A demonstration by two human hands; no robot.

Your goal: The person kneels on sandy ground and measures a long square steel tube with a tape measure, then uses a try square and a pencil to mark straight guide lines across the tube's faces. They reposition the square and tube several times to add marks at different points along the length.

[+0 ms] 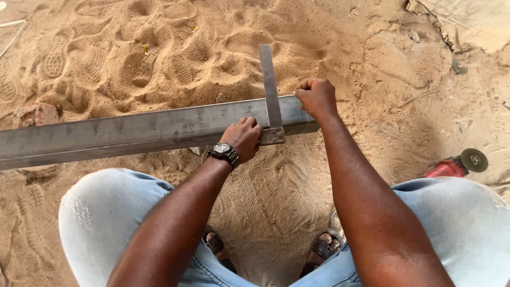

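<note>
A long grey rectangular steel tube (133,130) lies across the sand from the left edge to the middle. A metal try square (270,87) sits across the tube near its right end, its blade pointing away from me. My left hand (243,138), with a black wristwatch on the wrist, presses the square's stock against the tube's near side. My right hand (316,97) is closed in a fist at the tube's far top edge, just right of the blade; what it pinches is too small to tell.
A red angle grinder (458,163) with its disc lies on the sand at the right. A brick (38,114) props the tube at the left. My knees in light jeans and sandalled feet fill the bottom. Thin metal rods (11,33) lie top left.
</note>
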